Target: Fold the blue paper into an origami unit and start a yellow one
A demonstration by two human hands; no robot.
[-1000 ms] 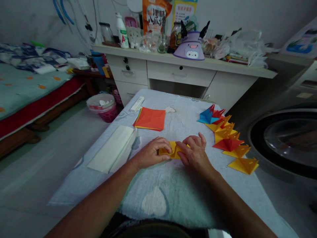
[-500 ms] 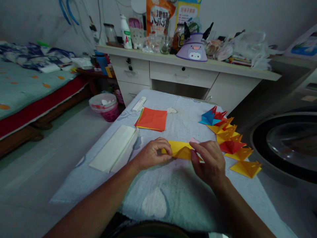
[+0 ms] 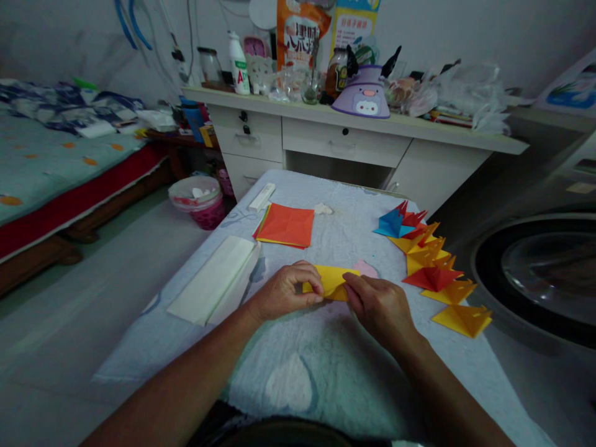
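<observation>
A folded yellow sheet of origami paper (image 3: 333, 280) lies between my two hands, low over the cloth-covered table. My left hand (image 3: 294, 287) pinches its left end between thumb and fingers. On the other side, my right hand (image 3: 379, 304) grips the paper with thumb and forefinger, hiding its right end. Beyond the hands is a stack of square paper (image 3: 286, 225) with an orange-red sheet on top. To the right stands a row of several folded paper figures (image 3: 433, 277) in yellow, red and blue.
A folded white paper packet (image 3: 214, 279) lies left of my forearm. A small white box (image 3: 261, 197) rests near the far left edge of the table (image 3: 354, 217). Behind is a cluttered white desk (image 3: 344, 136); a washing machine (image 3: 540, 267) stands right, a pink bin (image 3: 200, 202) left.
My right hand has moved left along the yellow paper, toward my left hand. The raised fold in its middle looks flatter. My left hand has stayed in place.
</observation>
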